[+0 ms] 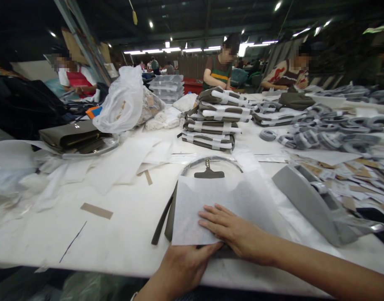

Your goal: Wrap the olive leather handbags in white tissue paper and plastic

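A dark olive handbag (170, 218) lies on the table in front of me, mostly covered by a sheet of white tissue paper (188, 213). Its wrapped handle (192, 164) arches beyond the paper's far edge, around a dark tab (209, 174) with a metal fitting. On top of the paper my right hand (232, 230) lies flat, fingers stretched out. My left hand (190, 263) grips the near edge of the bag and paper, its thumb on top; the other fingers are hidden underneath. A dark strap (162, 219) sticks out at the bag's left side.
A tape dispenser (308, 200) stands to the right, beside scattered paper pieces (358, 179). Wrapped bags (213, 121) are stacked behind. Grey wrapped rolls (330, 129) lie far right. Loose white sheets (116, 163) and another bag (72, 136) are at left. Several people work across the table.
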The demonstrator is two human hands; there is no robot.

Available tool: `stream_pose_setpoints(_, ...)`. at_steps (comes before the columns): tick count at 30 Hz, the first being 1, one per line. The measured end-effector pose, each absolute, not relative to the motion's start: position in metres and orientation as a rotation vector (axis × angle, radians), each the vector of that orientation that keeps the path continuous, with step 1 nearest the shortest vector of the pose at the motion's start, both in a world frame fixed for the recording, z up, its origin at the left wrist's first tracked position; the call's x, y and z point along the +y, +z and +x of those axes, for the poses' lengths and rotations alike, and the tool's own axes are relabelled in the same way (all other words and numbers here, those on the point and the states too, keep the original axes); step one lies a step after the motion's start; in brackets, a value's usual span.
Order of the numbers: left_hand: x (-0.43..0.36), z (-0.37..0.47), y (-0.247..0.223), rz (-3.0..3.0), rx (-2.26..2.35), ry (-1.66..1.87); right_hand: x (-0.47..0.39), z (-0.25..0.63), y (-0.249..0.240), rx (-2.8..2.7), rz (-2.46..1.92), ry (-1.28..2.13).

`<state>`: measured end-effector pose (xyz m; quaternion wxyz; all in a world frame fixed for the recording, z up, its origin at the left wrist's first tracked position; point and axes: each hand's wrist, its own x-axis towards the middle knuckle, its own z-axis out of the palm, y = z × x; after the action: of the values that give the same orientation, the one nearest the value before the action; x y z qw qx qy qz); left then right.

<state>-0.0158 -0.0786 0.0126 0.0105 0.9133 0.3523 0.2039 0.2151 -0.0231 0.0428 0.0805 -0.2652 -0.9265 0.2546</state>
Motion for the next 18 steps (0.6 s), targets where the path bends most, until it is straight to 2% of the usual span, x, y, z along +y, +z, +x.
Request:
stream_pose_setpoints(7, -0.075, -0.020, 0.002, 2.780, 1.080, 0.835, -0.024, 0.211, 0.051, -2.634, -0.645, 1.032)
stream_pose_setpoints(10, -0.082, -0.017, 0.006, 2.717, 1.112, 0.920, -0.024, 0.210, 0.044, -2.632, -0.640, 0.978)
stream_pose_setpoints(17, -0.103, 0.005, 0.062, 2.745, 0.969, 1.331, -0.030, 0.208, 0.030, -2.622, -0.597, 0.828)
stream_pose_setpoints(18, -0.097, 0.009, 0.068, 2.706, 0.989, 1.263, -0.031, 0.208, 0.030, -2.600, -0.577, 0.821)
